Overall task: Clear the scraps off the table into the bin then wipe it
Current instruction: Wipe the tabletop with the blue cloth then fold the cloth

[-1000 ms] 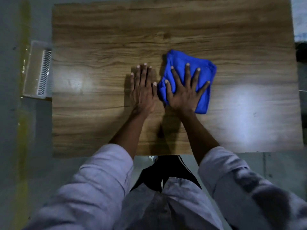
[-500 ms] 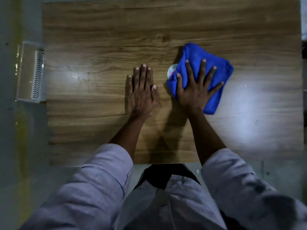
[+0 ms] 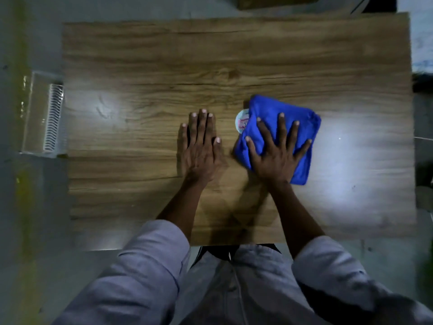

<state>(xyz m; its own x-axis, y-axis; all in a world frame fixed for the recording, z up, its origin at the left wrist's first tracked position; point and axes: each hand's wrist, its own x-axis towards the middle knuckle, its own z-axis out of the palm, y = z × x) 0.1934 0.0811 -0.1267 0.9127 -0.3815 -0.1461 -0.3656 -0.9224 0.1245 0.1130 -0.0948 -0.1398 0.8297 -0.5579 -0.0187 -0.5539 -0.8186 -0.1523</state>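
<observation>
A folded blue cloth lies on the wooden table, right of centre. My right hand presses flat on it with fingers spread. My left hand rests flat on the bare wood just left of the cloth, fingers straight and together. A small round pale sticker or scrap peeks out from under the cloth's left edge. No other scraps show on the table.
A clear plastic bin with a white ribbed part stands on the floor against the table's left edge. Grey floor surrounds the table. A dark object sits past the right edge. My sleeves and lap fill the bottom.
My right hand has slid the cloth to the right across the table, uncovering the round pale scrap at its left edge. My left hand has stayed flat in place.
</observation>
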